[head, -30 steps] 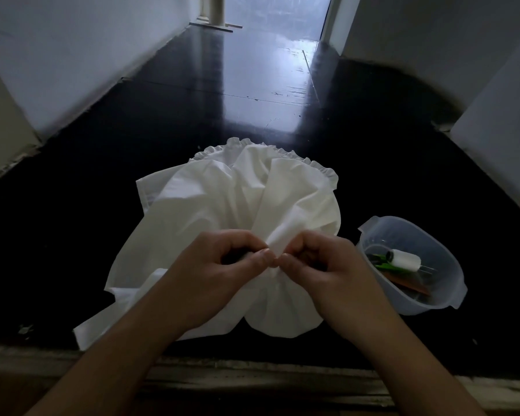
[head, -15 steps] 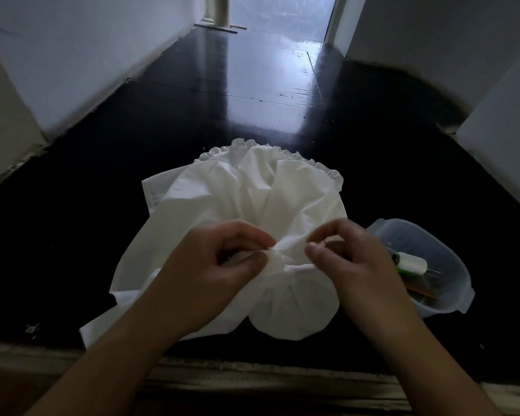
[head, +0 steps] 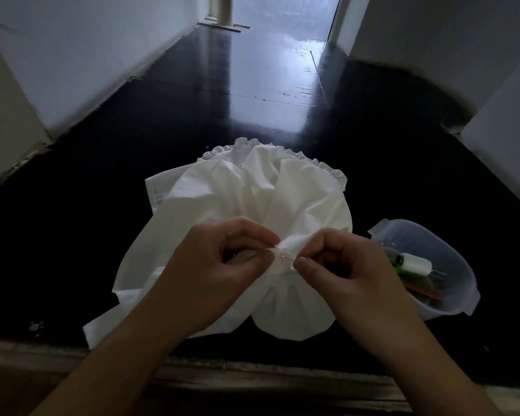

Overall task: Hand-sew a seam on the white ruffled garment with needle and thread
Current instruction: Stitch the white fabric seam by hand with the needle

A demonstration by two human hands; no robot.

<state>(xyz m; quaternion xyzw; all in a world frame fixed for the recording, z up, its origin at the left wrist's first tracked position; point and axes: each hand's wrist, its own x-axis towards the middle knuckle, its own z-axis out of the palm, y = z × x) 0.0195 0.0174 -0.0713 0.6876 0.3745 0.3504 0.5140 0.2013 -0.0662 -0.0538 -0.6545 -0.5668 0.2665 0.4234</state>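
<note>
glossy black floor (head: 72, 235) runs between pale walls (head: 81, 55); no writing is legible. left hand (head: 219, 271) pinches the white ruffled garment (head: 252, 193); right hand (head: 345, 271) pinches a needle (head: 285, 257).

white ruffled garment (head: 252, 202) bunched on dark floor, frilled edge far side, thin needle (head: 284, 257) at gathered fold, thread unclear

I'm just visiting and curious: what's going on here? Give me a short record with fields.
activity: hand-sewing a white ruffled garment on a dark floor
left hand: pinches a fold of the fabric
right hand: pinches a thin needle at the fold
thread: too fine to see
beside it: clear plastic tub holding a white thread spool
</note>
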